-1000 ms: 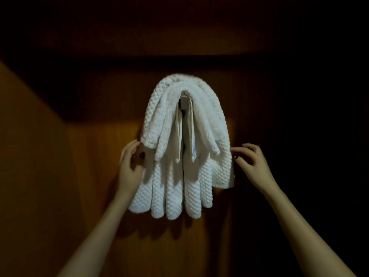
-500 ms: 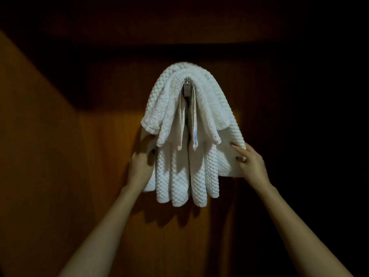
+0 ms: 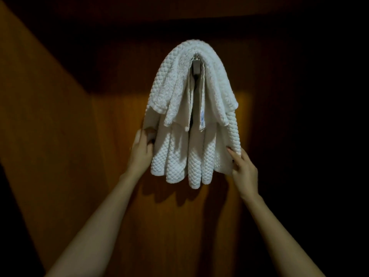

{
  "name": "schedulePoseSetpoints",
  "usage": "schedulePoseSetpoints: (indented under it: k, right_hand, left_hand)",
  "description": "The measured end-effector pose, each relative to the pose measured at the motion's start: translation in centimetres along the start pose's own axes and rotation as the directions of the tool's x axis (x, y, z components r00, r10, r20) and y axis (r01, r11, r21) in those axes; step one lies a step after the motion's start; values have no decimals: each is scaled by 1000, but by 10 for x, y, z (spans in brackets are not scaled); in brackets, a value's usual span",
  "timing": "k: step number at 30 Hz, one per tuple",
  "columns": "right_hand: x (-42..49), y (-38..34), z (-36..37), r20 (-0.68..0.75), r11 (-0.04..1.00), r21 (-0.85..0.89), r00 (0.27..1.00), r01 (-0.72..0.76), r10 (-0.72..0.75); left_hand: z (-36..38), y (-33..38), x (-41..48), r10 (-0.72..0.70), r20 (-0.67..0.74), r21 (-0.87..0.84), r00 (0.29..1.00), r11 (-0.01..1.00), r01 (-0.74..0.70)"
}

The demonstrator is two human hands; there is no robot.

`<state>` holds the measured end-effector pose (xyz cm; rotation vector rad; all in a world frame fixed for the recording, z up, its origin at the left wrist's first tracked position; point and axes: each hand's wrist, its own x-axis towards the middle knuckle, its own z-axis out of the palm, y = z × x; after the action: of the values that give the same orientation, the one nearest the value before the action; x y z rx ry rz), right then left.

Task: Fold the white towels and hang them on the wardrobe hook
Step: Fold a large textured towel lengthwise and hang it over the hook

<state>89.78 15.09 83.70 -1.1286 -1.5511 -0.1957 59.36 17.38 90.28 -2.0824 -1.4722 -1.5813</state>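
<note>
While the white towels (image 3: 191, 108) hang folded over the metal hook (image 3: 196, 65) on the brown wooden wardrobe wall (image 3: 169, 226), the left hand (image 3: 140, 152) pinches their left edge. The right hand (image 3: 245, 170) holds their bottom right corner, thumb in front. Both bare arms reach up.

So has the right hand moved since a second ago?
Yes. Measured against the hook, the right hand has come in leftward and lower; it now holds the lower right edge of the towels instead of hovering beside it.
</note>
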Motion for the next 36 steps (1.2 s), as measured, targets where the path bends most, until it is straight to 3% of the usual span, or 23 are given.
schedulePoseSetpoints:
  k: [5,11,15,18,22,26,29,32,36]
  right_hand:
    - [-13,-8,8,76,992,-118,996,54,-45]
    - [-12,-37,25,88,1000,9,996,13,-14]
    - [-12,-46,26,161,1000,-1,987,-18,18]
    - [-12,-45,21,282,995,-15,954,-97,97]
    - [-36,-41,4,401,989,-41,904,-144,148]
    - [-71,-46,-19,463,976,-148,860,-162,213]
    - [-105,-58,-33,548,948,-267,782,-172,296]
    - [-154,-71,-41,662,916,-390,664,-93,349]
    - [-228,-85,-43,816,894,-447,421,27,395]
  left_hand:
    - [-1,5,-9,-59,86,29,995,998,57]
    - [22,20,-33,-88,129,-93,988,991,100]
    - [35,27,-39,-158,151,-79,976,982,171]
    - [35,35,-43,-192,221,-86,956,973,215]
    - [23,30,-80,-94,293,-146,952,979,142]
    - [3,28,-139,-123,383,-7,915,991,136]
    - [-7,30,-180,-130,501,125,856,989,77]
    - [-15,32,-231,-179,588,227,789,973,52]
    - [-36,34,-318,-240,695,274,677,960,59]
